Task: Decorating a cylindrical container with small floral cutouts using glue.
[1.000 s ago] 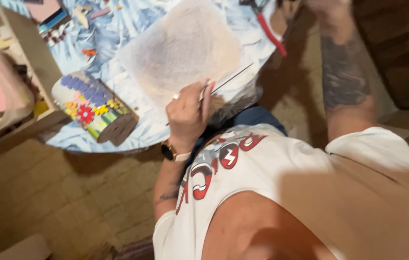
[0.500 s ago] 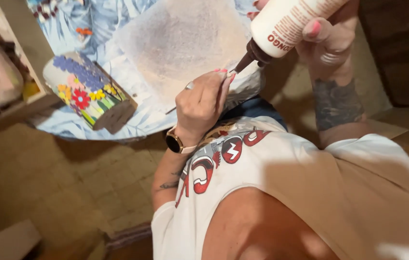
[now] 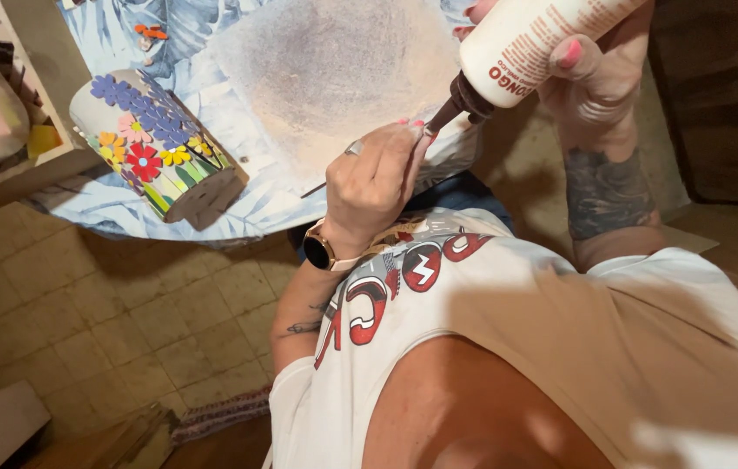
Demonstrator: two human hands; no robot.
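Since the earlier frame, the right hand (image 3: 599, 82) has tipped the white glue bottle (image 3: 529, 39) lower, bringing its dark nozzle (image 3: 456, 100) down to the left hand's (image 3: 373, 187) pinched fingertips (image 3: 412, 139), just below the round grey mat (image 3: 334, 74). What they pinch is too small to tell; a thin stick pokes out behind them. A light squeeze and a steady nozzle would keep the drop small. Right hand is clamped around the bottle. Left of the mat lies a flower-mosaic pot (image 3: 156, 148).
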